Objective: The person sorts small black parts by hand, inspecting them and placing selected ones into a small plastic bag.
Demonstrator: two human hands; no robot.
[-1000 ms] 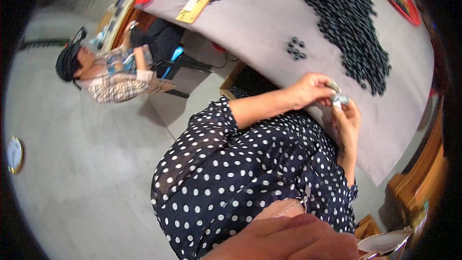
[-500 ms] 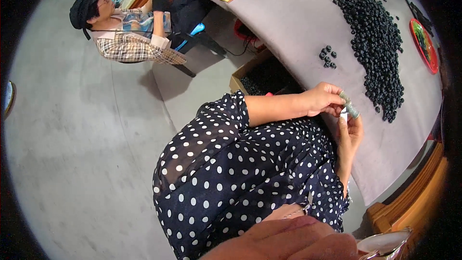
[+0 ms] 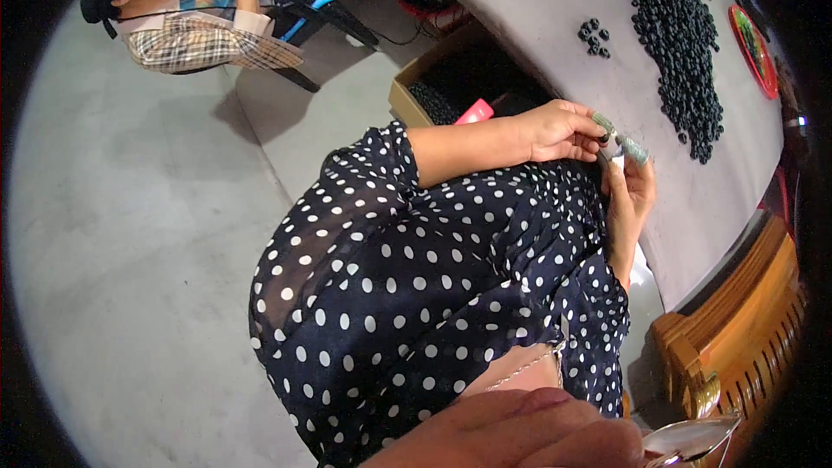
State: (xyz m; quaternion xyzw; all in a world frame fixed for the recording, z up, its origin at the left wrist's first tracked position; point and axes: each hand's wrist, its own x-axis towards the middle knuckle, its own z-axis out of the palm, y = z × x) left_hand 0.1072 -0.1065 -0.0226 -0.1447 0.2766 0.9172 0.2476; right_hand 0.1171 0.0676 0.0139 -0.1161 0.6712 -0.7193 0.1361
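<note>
My left hand (image 3: 559, 132) is closed in a pinch, with a small black round piece (image 3: 604, 138) at its fingertips. Close against it, my right hand (image 3: 633, 191) grips a small flat whitish piece (image 3: 617, 159) between thumb and fingers; its exact kind is too small to make out. Greyish-green wrapping covers a fingertip on each hand. Both hands are near the edge of the cloth-covered table (image 3: 685, 217), in front of my dotted top. On the cloth lie a long heap of black round pieces (image 3: 672, 43) and a small separate group of them (image 3: 594, 38).
A red-rimmed dish (image 3: 770, 85) stands beyond the heap. Left of the table sits a cardboard box (image 3: 404, 104) with black pieces, a pink object (image 3: 475, 112) by it. A seated person (image 3: 208, 39) is at the upper left. A wooden chair (image 3: 737, 321) stands at right.
The view has shifted, so the table, heap and seated person appear higher. My hands stay together; the black piece at my left fingertips now shows more clearly.
</note>
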